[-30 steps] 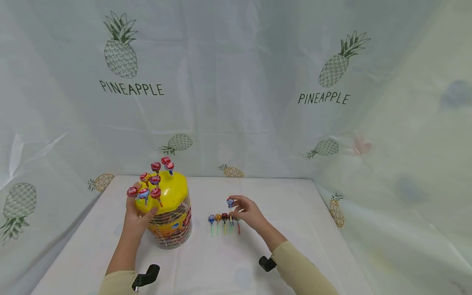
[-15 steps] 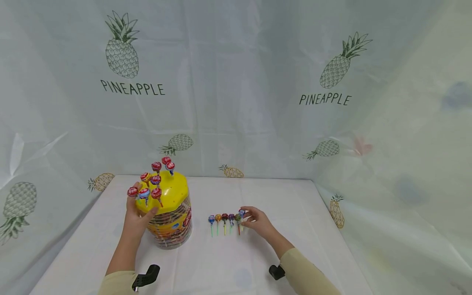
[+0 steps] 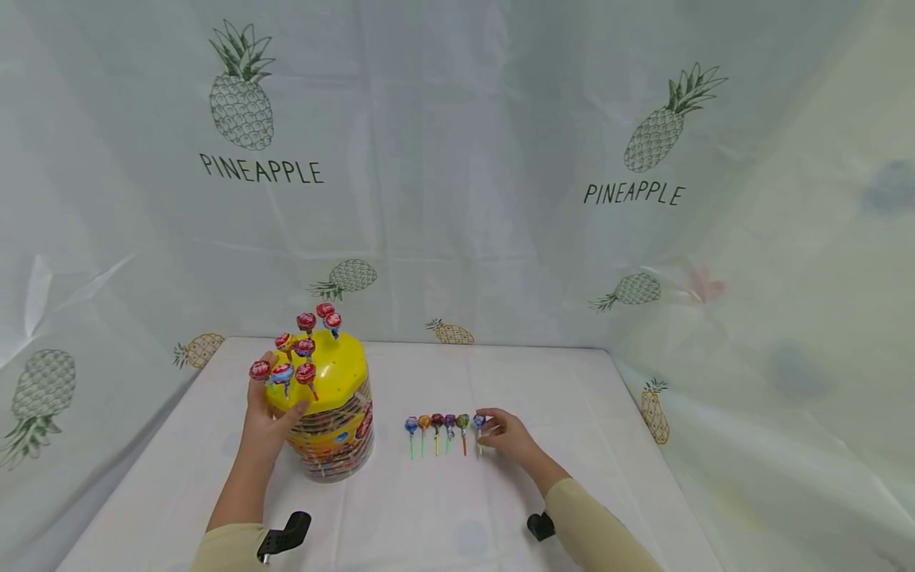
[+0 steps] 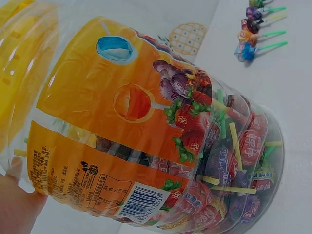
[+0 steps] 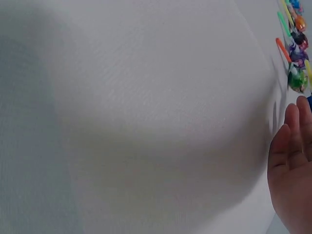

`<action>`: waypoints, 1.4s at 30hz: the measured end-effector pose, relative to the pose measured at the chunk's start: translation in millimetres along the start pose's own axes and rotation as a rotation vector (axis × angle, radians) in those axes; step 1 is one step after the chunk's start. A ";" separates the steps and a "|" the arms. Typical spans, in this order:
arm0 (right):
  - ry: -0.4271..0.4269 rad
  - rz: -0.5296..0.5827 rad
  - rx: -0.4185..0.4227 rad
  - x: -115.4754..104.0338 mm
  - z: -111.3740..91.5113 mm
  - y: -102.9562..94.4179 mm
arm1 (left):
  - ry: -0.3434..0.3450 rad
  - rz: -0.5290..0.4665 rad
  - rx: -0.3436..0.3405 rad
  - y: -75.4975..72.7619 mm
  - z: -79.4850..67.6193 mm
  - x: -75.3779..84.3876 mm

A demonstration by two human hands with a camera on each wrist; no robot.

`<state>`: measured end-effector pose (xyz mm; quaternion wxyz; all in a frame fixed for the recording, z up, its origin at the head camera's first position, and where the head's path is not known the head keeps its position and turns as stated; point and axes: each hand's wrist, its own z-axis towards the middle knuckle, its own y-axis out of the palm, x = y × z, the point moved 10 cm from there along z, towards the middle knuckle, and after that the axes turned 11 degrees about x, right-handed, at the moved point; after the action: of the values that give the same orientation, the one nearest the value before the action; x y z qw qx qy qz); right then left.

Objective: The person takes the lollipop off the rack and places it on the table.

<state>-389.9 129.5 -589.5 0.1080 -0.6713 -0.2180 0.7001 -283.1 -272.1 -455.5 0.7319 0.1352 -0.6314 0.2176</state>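
Observation:
A clear jar of lollipops (image 3: 331, 446) with a yellow lid (image 3: 339, 367) stands upright on the left of the table. Several wrapped lollipops stick up from holes in that lid. My left hand (image 3: 263, 425) grips the jar at its lid, thumb in front and fingers around the far left side. To the right, my right hand (image 3: 511, 439) pinches a blue-wrapped lollipop (image 3: 480, 422) at the right end of a row of lollipops (image 3: 463, 420). In the left wrist view the jar's orange label (image 4: 131, 92) fills the middle. The right wrist view shows the right hand (image 5: 294, 170) beside the row, its lollipop mostly hidden.
The lollipops in the row lie side by side, sticks toward me. A white table (image 3: 415, 516) carries everything. Behind it and at the sides hangs a pineapple-print curtain (image 3: 443, 199).
My right hand has moved right and down with the blue lollipop, from above the row to its right end at the table. The left hand keeps its grip on the jar.

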 end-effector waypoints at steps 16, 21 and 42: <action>0.001 -0.084 -0.001 7.1 7.6 7.9 | -0.007 0.019 0.002 -0.3 -0.1 1.4; 0.001 -0.096 0.001 6.6 8.5 8.6 | 0.005 0.011 0.000 0.0 0.1 2.2; -0.017 -0.161 0.000 7.0 12.3 14.1 | -0.040 0.036 0.018 -2.6 0.1 -3.4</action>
<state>-400.6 118.2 -602.0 0.1623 -0.6457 -0.2721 0.6948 -282.3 -274.9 -458.7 0.7137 0.1347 -0.6464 0.2339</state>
